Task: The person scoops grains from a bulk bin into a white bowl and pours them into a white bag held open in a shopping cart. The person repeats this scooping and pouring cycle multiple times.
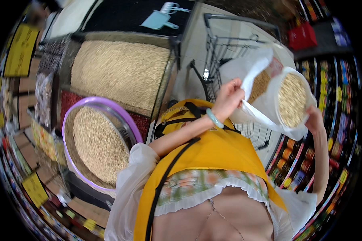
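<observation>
My left hand (231, 95) pinches the edge of a white sack (258, 58) and draws its mouth into a taut fold. Brown grain (260, 84) shows inside the sack. At the right, a pale translucent tub (274, 101) tilts at the sack's mouth, its open end facing up towards me. Pale flakes that look like rolled oats (292, 99) fill that tub. My right hand (315, 119) grips the tub's far right side; its fingertips are partly hidden.
A shopping cart (242, 18) stands behind the sack. To the left are a bin of pale grain (120, 69), a purple-rimmed round tub (132, 128) and dark red beans (140, 123). A light blue dustpan (157, 20) lies beyond. Shelves of jars (304, 162) line the right.
</observation>
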`<state>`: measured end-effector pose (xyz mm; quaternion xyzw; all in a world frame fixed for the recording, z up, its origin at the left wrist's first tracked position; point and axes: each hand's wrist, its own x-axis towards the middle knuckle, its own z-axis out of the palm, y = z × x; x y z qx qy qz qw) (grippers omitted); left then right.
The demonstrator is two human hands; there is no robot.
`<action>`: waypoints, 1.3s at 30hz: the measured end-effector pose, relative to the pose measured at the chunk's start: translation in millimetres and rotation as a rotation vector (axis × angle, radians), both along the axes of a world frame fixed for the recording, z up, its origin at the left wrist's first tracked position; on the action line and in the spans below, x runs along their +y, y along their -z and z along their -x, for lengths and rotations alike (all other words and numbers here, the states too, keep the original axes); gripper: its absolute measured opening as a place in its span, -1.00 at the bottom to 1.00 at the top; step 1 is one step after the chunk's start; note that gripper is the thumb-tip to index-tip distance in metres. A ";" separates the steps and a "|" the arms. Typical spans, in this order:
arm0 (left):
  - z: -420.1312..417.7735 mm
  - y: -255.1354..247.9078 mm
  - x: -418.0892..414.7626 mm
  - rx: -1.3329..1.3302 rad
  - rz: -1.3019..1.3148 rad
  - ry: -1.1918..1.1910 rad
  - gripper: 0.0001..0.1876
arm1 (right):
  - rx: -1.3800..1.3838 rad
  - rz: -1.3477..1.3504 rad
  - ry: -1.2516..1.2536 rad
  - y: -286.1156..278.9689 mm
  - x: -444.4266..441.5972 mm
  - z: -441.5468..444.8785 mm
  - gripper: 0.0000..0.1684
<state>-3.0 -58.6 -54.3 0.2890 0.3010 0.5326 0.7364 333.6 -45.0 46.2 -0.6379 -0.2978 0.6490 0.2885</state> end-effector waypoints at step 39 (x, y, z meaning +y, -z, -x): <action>29.3 19.8 2.5 0.076 -0.260 0.341 -0.90 | -0.763 -2.029 -1.566 109.6 154.0 584.0 -0.05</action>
